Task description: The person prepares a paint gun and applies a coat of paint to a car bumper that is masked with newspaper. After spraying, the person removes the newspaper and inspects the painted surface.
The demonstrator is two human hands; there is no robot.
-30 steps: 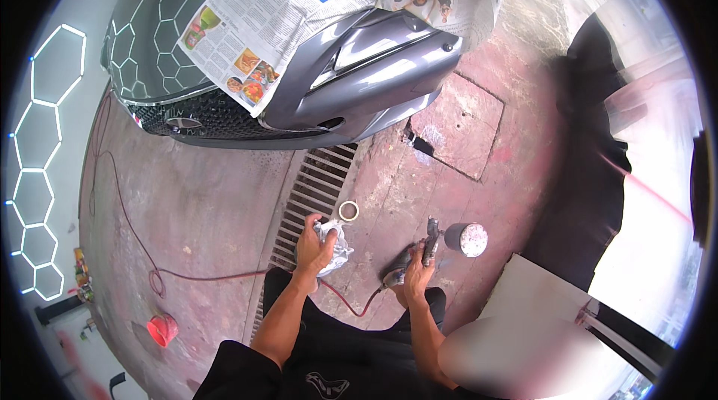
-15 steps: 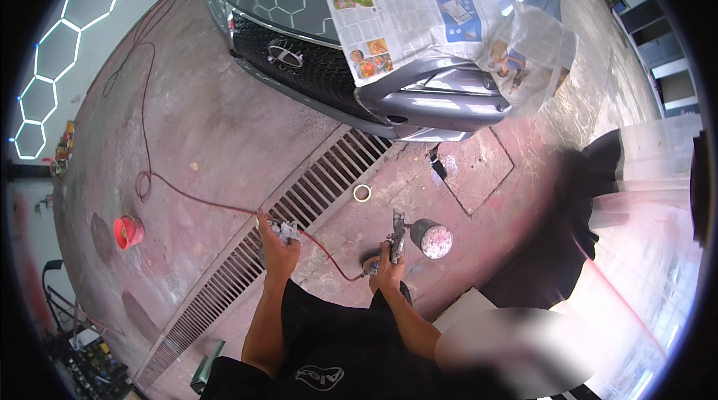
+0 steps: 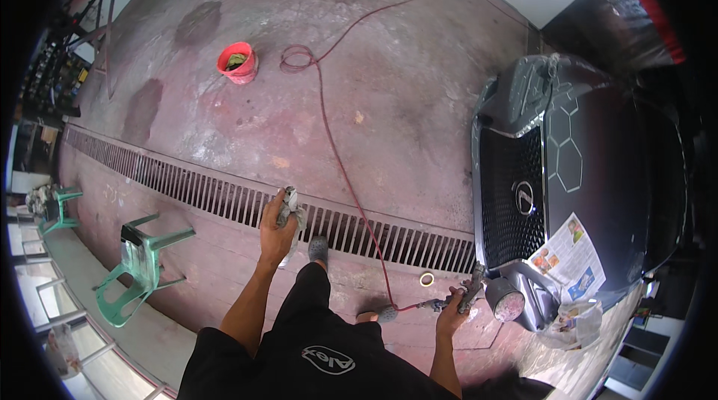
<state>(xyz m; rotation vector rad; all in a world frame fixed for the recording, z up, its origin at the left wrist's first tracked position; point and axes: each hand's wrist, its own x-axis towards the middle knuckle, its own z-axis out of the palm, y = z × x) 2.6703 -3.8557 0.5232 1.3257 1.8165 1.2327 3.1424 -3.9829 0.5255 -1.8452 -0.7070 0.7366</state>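
My left hand (image 3: pixel 274 234) is closed around a crumpled grey-white rag (image 3: pixel 293 211), held out above the floor grate. In my right hand (image 3: pixel 450 318) is a spray gun (image 3: pixel 473 289), gripped by its handle. A round paint-spattered cup (image 3: pixel 508 306) sticks out from the gun's right side, close to the front corner of a dark grey car (image 3: pixel 606 175). From the gun's handle end a red air hose (image 3: pixel 334 142) runs past my foot and away across the floor.
A long drain grate (image 3: pixel 217 195) crosses the floor. Newspaper (image 3: pixel 591 254) and plastic sheeting (image 3: pixel 574 327) cover part of the car's corner. A tape roll (image 3: pixel 421 280) lies near the gun. A red bucket (image 3: pixel 243 77) stands farther off; a green plastic chair (image 3: pixel 148 265) is at left.
My view has swung left, so the car now sits at the right and the chair has come into sight. My hands are farther apart, still holding the rag and the spray gun.
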